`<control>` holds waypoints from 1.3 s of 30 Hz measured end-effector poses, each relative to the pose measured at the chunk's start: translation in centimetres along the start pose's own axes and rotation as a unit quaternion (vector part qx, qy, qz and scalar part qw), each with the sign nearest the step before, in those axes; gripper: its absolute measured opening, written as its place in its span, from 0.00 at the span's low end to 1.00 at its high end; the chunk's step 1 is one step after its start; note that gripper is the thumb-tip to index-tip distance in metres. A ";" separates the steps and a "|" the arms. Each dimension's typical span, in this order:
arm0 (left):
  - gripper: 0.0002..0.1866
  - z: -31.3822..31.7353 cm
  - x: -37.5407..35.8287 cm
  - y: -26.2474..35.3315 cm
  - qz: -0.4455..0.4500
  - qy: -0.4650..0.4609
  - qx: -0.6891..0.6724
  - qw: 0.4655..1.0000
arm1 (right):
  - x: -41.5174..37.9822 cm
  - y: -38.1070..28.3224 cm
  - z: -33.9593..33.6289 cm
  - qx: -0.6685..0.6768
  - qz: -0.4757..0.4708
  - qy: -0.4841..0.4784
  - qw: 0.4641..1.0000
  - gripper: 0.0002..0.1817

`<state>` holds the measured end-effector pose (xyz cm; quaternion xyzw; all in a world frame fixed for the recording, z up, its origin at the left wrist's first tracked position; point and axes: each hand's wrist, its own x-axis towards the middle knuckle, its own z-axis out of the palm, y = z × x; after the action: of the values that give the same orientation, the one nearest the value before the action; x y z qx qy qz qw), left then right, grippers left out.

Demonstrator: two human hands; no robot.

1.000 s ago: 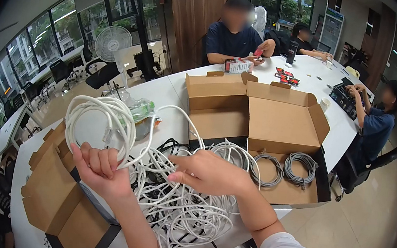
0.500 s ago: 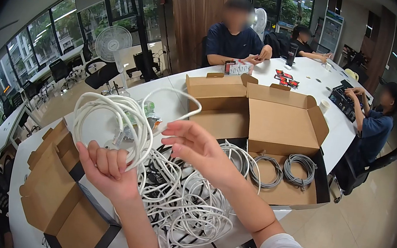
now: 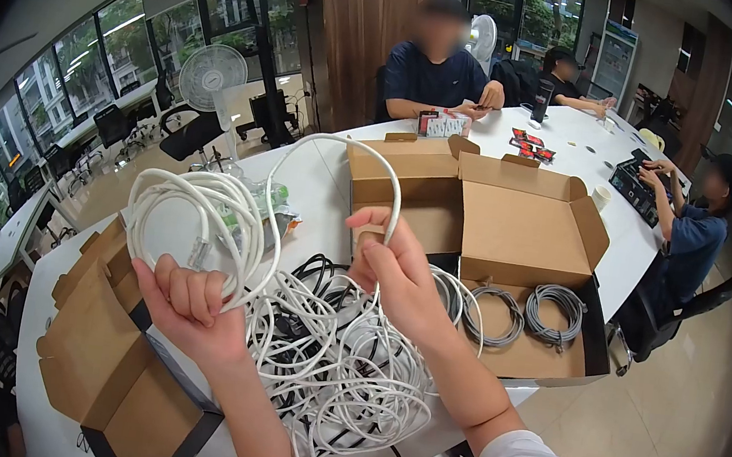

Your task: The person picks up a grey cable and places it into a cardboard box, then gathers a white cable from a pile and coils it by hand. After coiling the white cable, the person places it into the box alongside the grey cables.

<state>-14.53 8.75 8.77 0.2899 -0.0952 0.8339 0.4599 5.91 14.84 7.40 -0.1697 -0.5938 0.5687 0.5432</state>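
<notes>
My left hand point(image 3: 196, 313) is closed round the lower part of a coiled white network cable point(image 3: 141, 233), and a clear plug point(image 3: 199, 252) hangs inside the loops. From the coil a free stretch of the same cable arches over to my right hand point(image 3: 392, 273), which pinches it between thumb and fingers. Below both hands lies a tangled heap of white cables point(image 3: 365, 384) with black cables point(image 3: 320, 269) mixed in. Beyond my right wrist, two grey cable coils point(image 3: 553, 317) rest in an open cardboard box point(image 3: 541, 364).
Another open cardboard box point(image 3: 148, 403) stands at the left table edge, and a further one point(image 3: 406, 201) at the back. A clear plastic bag point(image 3: 278, 204) lies behind the coil. Across the table sit a person point(image 3: 435, 73) and another point(image 3: 700, 224) handling a black device point(image 3: 631, 188).
My right hand has closed on the cable and moved slightly right, drawing the free stretch into a taller arch. The coil in my left hand has shifted slightly left.
</notes>
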 end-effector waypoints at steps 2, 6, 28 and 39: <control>0.23 0.0 0.0 -0.1 -0.024 -0.014 -0.024 0.999 | -0.1 -0.9 0.2 -0.049 -0.013 0.053 0.997 0.12; 0.22 -0.3 -0.2 -0.6 -0.054 -0.021 -0.044 0.997 | 0.2 -1.3 -1.0 -0.102 -0.060 0.090 0.989 0.15; 0.23 1.1 -1.0 -0.8 0.041 -0.026 0.033 0.998 | -1.2 1.7 3.2 -0.108 0.081 -0.116 0.984 0.21; 0.22 1.7 -1.8 -4.4 -0.007 0.056 0.093 0.994 | -0.3 0.4 1.2 0.128 0.029 0.008 0.991 0.14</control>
<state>-9.57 9.22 8.67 0.2852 0.0105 0.8506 0.4416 4.80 14.12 7.23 -0.1204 -0.5071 0.6540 0.5483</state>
